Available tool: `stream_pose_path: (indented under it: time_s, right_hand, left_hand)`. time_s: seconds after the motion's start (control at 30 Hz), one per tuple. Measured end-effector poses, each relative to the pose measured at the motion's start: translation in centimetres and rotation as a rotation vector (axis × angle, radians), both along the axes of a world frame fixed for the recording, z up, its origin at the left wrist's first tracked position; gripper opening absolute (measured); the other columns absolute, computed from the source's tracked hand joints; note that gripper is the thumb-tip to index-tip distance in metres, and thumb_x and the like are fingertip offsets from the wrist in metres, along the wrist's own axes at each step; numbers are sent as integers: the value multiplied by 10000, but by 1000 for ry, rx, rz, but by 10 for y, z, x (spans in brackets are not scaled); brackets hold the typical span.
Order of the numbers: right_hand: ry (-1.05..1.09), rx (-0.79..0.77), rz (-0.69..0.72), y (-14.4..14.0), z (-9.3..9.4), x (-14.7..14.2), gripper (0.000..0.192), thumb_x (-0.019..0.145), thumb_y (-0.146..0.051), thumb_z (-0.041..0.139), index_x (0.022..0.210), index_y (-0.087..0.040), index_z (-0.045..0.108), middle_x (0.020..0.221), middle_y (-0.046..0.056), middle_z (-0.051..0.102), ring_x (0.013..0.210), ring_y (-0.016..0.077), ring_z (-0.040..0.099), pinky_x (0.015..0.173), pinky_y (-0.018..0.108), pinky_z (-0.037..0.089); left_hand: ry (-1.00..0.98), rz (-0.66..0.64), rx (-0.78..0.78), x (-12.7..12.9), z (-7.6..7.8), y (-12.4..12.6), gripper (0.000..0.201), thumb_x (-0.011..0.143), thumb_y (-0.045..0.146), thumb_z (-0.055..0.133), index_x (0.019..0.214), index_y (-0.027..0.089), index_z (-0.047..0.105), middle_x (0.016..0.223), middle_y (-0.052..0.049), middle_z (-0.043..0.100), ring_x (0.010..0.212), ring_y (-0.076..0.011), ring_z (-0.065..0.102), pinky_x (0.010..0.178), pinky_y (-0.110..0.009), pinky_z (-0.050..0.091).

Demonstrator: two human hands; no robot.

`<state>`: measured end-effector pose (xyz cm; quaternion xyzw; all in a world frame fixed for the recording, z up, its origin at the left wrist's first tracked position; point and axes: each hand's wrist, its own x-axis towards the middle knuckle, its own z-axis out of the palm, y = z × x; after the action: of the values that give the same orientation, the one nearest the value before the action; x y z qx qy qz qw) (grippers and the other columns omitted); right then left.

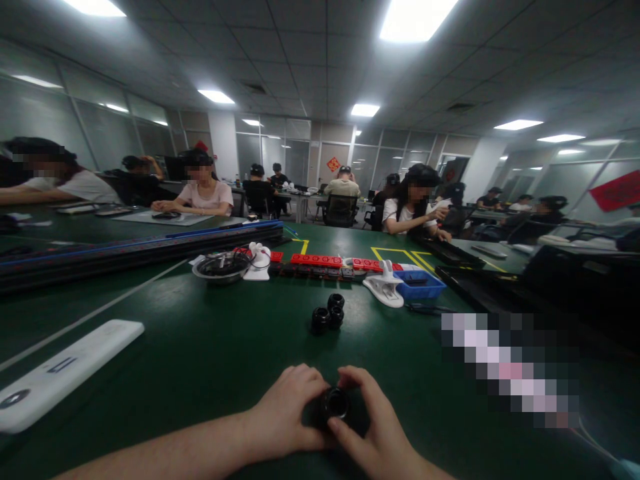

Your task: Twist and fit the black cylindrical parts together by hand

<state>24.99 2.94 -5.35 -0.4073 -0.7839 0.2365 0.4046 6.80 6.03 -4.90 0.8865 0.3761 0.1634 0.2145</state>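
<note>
A glossy black round piece with a hole in its middle is between my two hands, low over the green table. My right hand grips it from the right, thumb at the near edge and forefinger curled round the far side. From the left, my left hand closes against the same piece, its fingertips partly hidden behind it. Beyond the hands, three similar black round pieces stand grouped on the table.
Red blocks in a row, a metal bowl, a white clip-like stand and a blue bin stand farther back. A white bar-shaped object lies left, black trays right. Several people sit at surrounding tables.
</note>
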Motion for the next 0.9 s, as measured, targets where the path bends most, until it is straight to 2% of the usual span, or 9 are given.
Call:
stream_pose_path:
  time_s: [0.13, 0.2, 0.33, 0.43, 0.6, 0.73, 0.9]
  right_hand:
    - [-3, 36, 130, 0, -2, 3, 573, 696, -123, 465, 1240, -194, 300, 1176, 109, 497, 1084, 234, 491, 916, 397, 412]
    - [-7, 43, 138, 0, -2, 3, 609, 681, -144, 494, 1251, -183, 283, 1218, 122, 463, 1124, 253, 456, 939, 416, 387]
    - [-6, -2, 35, 0, 0, 1, 566, 658, -183, 579, 1177, -178, 351, 1100, 112, 520, 1013, 249, 524, 870, 391, 442]
    - [-3, -6, -5, -1, 0, -1, 478, 678, -154, 554, 1124, -192, 388, 1011, 87, 555, 924, 218, 565, 821, 360, 475]
    - [12, 63, 58, -1, -5, 1, 546, 688, -115, 484, 1207, -182, 326, 1127, 117, 527, 1040, 226, 529, 899, 383, 437]
    - [-43, -13, 96, 0, -4, 0, 678, 644, -185, 602, 1248, -160, 295, 1230, 153, 458, 1126, 280, 459, 936, 433, 394]
    - [-21, -37, 27, 0, -1, -1, 497, 674, -129, 545, 1142, -189, 391, 1054, 105, 555, 974, 231, 553, 860, 391, 449]
  left_hand:
    - [-9, 0, -6, -1, -1, 0, 407, 634, 483, 680, 893, 205, 531, 911, 2, 536, 836, -197, 471, 721, -297, 352]
    - [-6, -3, -8, -2, 0, 0, 395, 635, 468, 685, 891, 205, 538, 913, 2, 535, 842, -198, 469, 725, -297, 352]
    - [0, -4, -15, -1, 1, 0, 353, 641, 429, 687, 877, 209, 543, 922, 4, 536, 843, -197, 466, 714, -290, 352]
    - [-1, 5, -7, 0, 0, 0, 349, 628, 406, 697, 866, 205, 540, 922, 3, 541, 843, -200, 467, 708, -291, 350]
    - [-3, 1, 6, -1, -2, 0, 374, 630, 433, 698, 875, 197, 542, 927, 1, 541, 851, -198, 469, 720, -293, 354]
    - [-16, -18, 12, -1, -2, 1, 381, 637, 453, 689, 883, 201, 542, 949, -1, 541, 867, -200, 469, 750, -298, 355]
    - [6, -2, -2, 0, 0, 0, 359, 630, 413, 693, 877, 203, 539, 926, 4, 543, 851, -197, 475, 724, -291, 361]
